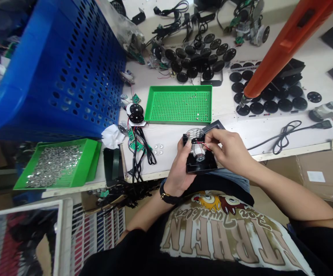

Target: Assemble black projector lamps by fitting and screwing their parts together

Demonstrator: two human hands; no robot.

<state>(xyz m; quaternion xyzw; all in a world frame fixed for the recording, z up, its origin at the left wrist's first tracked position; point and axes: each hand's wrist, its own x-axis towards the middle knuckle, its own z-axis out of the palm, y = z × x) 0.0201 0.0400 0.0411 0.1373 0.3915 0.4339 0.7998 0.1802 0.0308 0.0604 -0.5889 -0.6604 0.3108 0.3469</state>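
A black plastic housing with a small motor and thin wires inside is held at the table's front edge. My left hand is closed round its left side, thumb on top. Over its right side, my right hand pinches the thin red wires between thumb and fingers. A clear perforated piece shows at the housing's far end. Behind my right fingers lies a dark flat part, partly hidden.
A green tray with scattered screws lies ahead. An orange electric screwdriver hangs at the right above black discs. On the left stand a blue basket and a green tray of screws. A coiled black cord lies right.
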